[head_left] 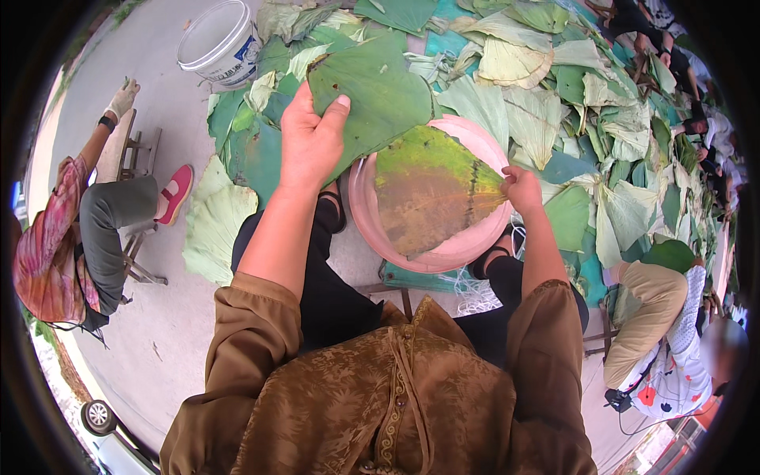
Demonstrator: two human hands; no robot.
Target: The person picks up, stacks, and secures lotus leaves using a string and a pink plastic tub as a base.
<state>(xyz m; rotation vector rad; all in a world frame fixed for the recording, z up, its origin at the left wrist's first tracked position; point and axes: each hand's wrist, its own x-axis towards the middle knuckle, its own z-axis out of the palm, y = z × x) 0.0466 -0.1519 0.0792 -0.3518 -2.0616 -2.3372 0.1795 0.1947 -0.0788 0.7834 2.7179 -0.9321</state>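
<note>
My left hand (pixel 314 138) grips a folded green lotus leaf (pixel 380 89), thumb on its upper face, raised above the pile at the front left. The fingers of my right hand (pixel 521 189) pinch the pointed end of another lotus leaf (pixel 430 196), browned over much of its surface and yellow-green along its upper edge. That browned leaf lies across the mouth of a round pink plastic basin (pixel 362 211), which stands between my feet. The leaf hides most of the basin's inside.
Many lotus leaves (pixel 528 113) are heaped ahead and to the right. A white plastic bucket (pixel 217 50) stands at the upper left. White plastic string (pixel 484 294) lies by my right foot. Seated people (pixel 110 219) are close on both sides, one at left wearing a glove (pixel 123 98).
</note>
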